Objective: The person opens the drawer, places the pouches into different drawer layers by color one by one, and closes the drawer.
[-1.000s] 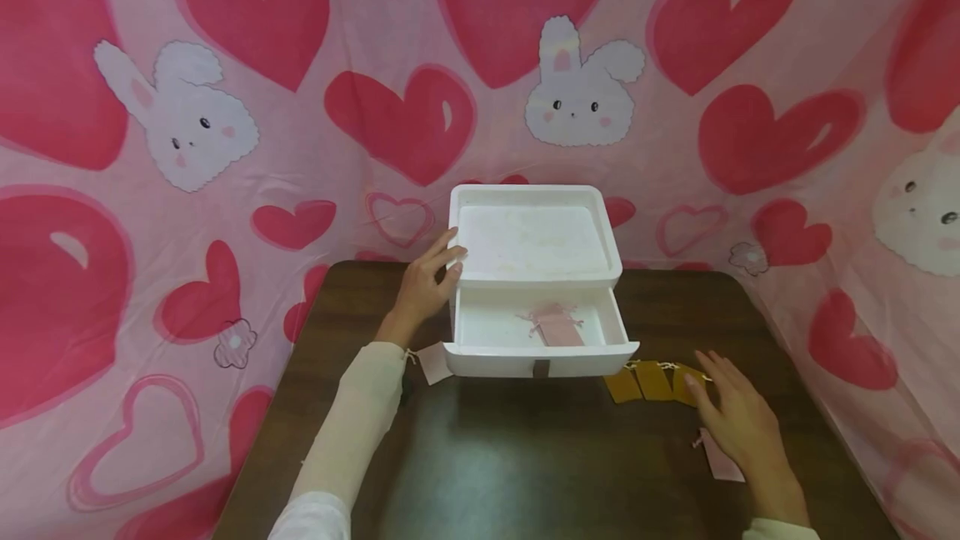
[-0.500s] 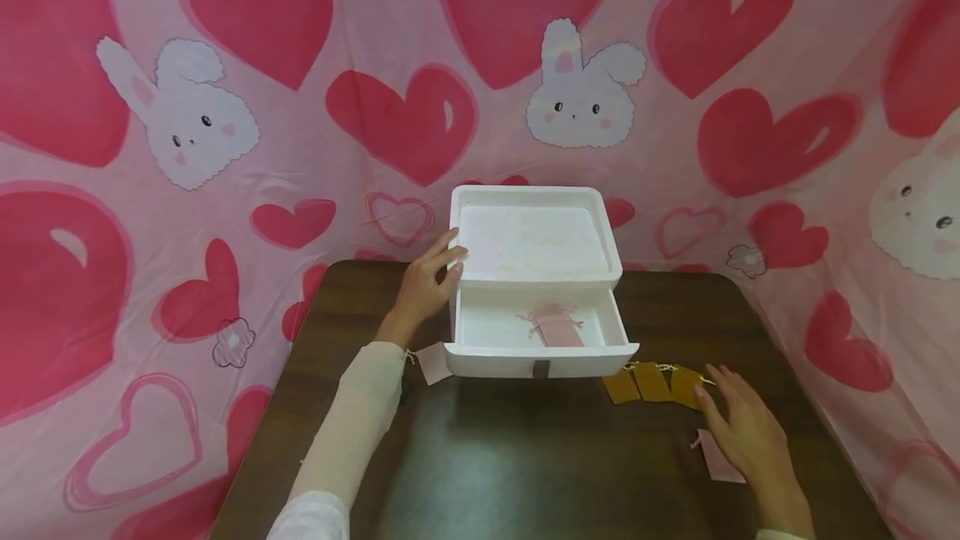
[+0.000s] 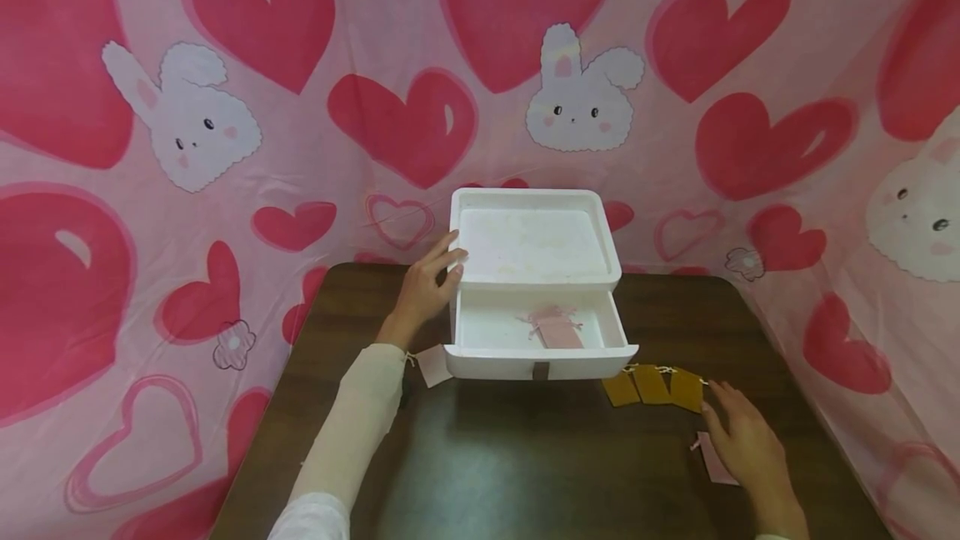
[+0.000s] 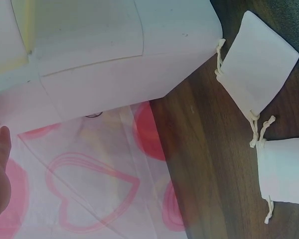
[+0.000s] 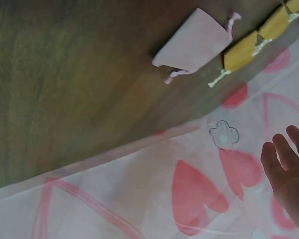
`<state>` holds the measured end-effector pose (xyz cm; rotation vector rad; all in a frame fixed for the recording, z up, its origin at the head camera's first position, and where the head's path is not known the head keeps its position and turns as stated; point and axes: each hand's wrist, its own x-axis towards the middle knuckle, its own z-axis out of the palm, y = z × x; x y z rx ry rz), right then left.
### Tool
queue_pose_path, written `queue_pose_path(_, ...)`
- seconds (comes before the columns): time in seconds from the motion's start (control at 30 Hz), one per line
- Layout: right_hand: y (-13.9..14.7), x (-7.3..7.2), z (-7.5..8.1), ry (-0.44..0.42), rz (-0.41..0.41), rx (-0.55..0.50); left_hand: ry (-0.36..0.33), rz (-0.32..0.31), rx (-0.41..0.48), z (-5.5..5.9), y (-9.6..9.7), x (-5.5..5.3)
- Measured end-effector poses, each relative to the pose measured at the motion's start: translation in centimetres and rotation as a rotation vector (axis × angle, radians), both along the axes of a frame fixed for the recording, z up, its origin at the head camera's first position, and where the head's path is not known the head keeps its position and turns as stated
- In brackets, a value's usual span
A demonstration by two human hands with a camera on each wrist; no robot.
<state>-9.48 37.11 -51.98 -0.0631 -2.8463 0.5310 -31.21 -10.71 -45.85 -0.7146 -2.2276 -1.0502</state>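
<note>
My left hand [image 3: 424, 288] rests its fingers along the left side of a white drawer unit [image 3: 534, 282]. The unit's drawer [image 3: 480, 363] is pulled out, with pink drawstring pouches [image 3: 559, 333] lying inside toward the right. Over the right of the table is my right hand [image 3: 752, 450], fingers extended and holding nothing. It partly covers a pink drawstring pouch [image 3: 715, 461], which shows whole in the right wrist view. Several mustard drawstring pouches [image 3: 652, 385] lie in a row just beyond its fingertips. Two white drawstring pouches [image 4: 261, 62] lie beside the unit in the left wrist view.
A brown wooden table [image 3: 480, 465] bears everything. The unit stands near its back edge and has a shallow tray on top. Pink cloth [image 3: 390, 15] with hearts and rabbits hangs close behind and at both sides.
My right hand has drawn back slightly down and to the right, uncovering more of the nearest mustard pouch. My left hand and the drawer have stayed in place.
</note>
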Motion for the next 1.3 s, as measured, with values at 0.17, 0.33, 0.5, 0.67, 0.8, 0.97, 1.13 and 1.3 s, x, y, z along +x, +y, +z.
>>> queue_pose_path(0.17, 0.2, 0.0, -0.5, 0.03, -0.008, 0.007, 0.001, -0.002, 0.0, 0.2, 0.0, 0.2)
queue_pose_path(0.33, 0.3, 0.2, -0.8, 0.018, -0.019, 0.02, -0.016, 0.002, -0.004, 0.3, 0.0, 0.3)
queue_pose_path(0.5, 0.4, 0.2, -1.1, 0.01, -0.019, 0.018, -0.023, -0.002, -0.006, 0.2, 0.0, 0.3)
queue_pose_path(0.67, 0.6, 0.1, -1.8, 0.017, -0.012, 0.009, -0.03, -0.006, -0.012, 0.2, 0.0, 0.3)
queue_pose_path(0.8, 0.8, 0.1, -2.5, 0.054, 0.004, 0.01, -0.038, -0.008, -0.017, 0.3, 0.0, 0.3)
queue_pose_path(0.97, 0.9, 0.4, -3.2, 0.049, 0.01, 0.008, -0.039, -0.008, -0.021, 0.4, 0.0, 0.4)
queue_pose_path(1.13, 1.0, 0.5, -3.8, 0.039, 0.008, 0.006, -0.04, -0.002, -0.018, 0.3, 0.0, 0.3)
queue_pose_path(1.3, 1.3, 0.5, -4.4, 0.047, 0.009, 0.022, -0.046, -0.001, -0.02, 0.3, -0.1, 0.4)
